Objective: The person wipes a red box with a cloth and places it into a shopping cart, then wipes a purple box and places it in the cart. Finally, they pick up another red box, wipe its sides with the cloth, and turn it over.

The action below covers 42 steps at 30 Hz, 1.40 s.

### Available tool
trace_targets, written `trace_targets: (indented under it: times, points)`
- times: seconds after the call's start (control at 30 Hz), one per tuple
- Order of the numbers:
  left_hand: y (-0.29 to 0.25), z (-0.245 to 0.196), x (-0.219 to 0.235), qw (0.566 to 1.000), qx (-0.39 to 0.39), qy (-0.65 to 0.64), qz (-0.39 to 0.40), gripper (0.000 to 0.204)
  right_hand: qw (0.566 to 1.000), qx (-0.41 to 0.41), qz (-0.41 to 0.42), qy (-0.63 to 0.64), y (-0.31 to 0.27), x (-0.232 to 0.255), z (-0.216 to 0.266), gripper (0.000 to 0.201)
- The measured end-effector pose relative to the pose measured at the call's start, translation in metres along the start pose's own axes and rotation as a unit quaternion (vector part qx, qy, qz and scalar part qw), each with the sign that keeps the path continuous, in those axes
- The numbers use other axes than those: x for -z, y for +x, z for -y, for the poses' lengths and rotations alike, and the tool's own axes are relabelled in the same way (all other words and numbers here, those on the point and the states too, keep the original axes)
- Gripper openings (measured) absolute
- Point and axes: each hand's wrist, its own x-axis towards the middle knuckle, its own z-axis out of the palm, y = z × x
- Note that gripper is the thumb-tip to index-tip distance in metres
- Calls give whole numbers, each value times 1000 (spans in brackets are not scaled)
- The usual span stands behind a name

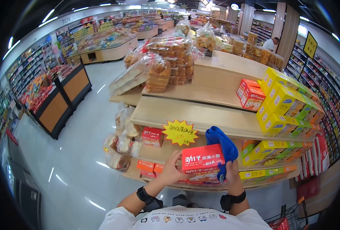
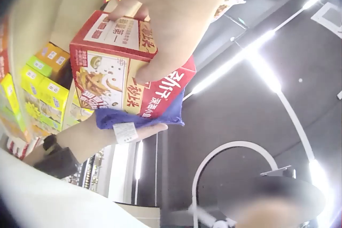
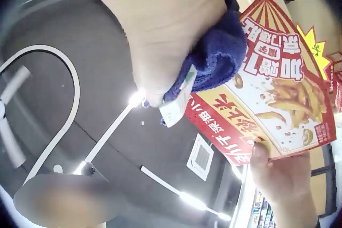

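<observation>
Hands [image 1: 170,170] [image 1: 231,172] hold red box [image 1: 202,158] and blue cloth [image 1: 223,147] before shelf edge [image 1: 200,130].

The right hand [image 3: 165,41] fills the upper middle, gripping a dark blue knitted cloth [image 3: 216,59] with a white label at its lower corner. The cloth presses against a flat red cardboard snack box [image 3: 267,110] printed with fried sticks and white characters. The left hand [image 3: 280,177] pinches the box's lower edge. Behind them, ceiling light strips [image 3: 109,132] glow.
</observation>
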Motion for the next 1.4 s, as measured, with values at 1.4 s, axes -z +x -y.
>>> trace_targets:
  times: [1.4]
  points:
    - [-137, -52, -27, 953, -104, -80, -274, 72, 870, -270, -158, 381, -120, -100, 20, 38]
